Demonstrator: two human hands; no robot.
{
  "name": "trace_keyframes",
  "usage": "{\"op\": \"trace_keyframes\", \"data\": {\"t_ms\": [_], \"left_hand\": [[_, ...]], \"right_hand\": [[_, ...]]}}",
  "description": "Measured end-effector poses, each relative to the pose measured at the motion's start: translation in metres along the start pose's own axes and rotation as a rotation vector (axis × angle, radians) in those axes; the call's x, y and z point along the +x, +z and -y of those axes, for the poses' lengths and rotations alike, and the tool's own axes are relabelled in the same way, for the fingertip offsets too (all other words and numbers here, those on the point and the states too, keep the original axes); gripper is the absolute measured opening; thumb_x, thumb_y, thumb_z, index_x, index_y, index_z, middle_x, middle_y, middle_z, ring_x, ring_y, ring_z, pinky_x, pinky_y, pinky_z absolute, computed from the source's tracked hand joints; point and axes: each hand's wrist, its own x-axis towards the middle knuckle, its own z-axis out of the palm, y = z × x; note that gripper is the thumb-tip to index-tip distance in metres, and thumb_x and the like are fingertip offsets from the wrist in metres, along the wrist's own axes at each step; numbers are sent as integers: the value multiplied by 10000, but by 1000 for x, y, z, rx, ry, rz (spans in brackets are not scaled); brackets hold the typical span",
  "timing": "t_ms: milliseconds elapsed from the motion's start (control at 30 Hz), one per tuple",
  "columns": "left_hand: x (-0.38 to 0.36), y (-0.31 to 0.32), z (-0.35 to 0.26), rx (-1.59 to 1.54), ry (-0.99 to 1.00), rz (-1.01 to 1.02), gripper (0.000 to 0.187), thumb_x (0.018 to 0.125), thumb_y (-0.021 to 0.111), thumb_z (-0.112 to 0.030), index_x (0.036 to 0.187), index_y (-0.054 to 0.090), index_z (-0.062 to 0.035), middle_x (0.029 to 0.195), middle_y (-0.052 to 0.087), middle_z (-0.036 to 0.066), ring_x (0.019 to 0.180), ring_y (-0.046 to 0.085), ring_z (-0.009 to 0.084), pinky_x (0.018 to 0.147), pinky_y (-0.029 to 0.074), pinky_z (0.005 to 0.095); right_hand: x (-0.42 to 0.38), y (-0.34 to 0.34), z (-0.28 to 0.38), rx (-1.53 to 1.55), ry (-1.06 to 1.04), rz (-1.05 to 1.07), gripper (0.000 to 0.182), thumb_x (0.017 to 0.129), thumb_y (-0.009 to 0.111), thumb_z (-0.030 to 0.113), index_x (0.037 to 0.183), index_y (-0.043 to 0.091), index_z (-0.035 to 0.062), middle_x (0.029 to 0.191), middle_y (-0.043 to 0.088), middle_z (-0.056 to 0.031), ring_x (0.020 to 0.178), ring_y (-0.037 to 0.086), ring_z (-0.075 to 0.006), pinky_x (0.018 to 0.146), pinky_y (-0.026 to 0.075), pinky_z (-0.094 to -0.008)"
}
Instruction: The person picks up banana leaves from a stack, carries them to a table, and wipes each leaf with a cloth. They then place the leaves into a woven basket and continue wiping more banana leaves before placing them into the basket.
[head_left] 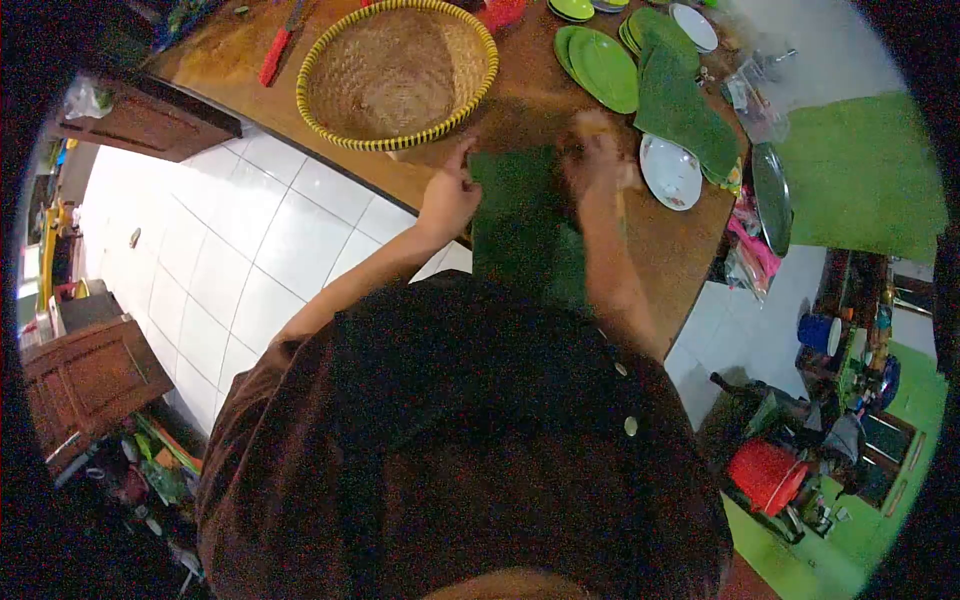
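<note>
A dark green piece of banana leaf (515, 205) hangs over the table's front edge, close against my body. At its left edge, my left hand (453, 197) has thumb and forefinger closed on the upper corner. My right hand (590, 160) is at the leaf's right edge, its fingers smeared by motion. Just beyond my left hand stands a round woven bamboo basket (390, 75) with a yellow-and-black rim. To the right of my right hand lies a white bowl (670, 175) with small marks inside.
More banana leaves (685, 110) drape over the table's right side, near green plates (600, 68). A red-handled knife (275, 55) lies left of the basket. The wooden table (660, 245) ends close to my body. A metal tray (770, 200) leans at its right edge.
</note>
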Motion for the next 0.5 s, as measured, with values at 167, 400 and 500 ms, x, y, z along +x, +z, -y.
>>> {"op": "trace_keyframes", "data": {"t_ms": [167,400,500], "left_hand": [[-27,-26,-3,54,-69,29,595,754,552,9,1318,396,-102,693,541,152,674,587,313,628,458,404],[-27,-23,-1,-28,-88,2,595,765,531,21,1319,397,-152,693,515,149,669,573,328,636,453,411],[-30,-22,0,1,-45,-16,593,767,529,23,1318,398,-153,696,514,154,666,571,342,634,451,422]], "right_hand": [[-21,19,44,-266,-18,142,398,825,593,309,1183,561,138,1255,505,-140,1197,437,-335,971,334,-546],[19,41,-82,-282,61,-102,382,831,593,251,1195,554,139,1121,542,-151,1103,484,-360,894,429,-458],[25,38,-77,-187,331,51,403,851,572,247,1237,522,143,1186,509,-148,1138,464,-351,900,426,-463]]}}
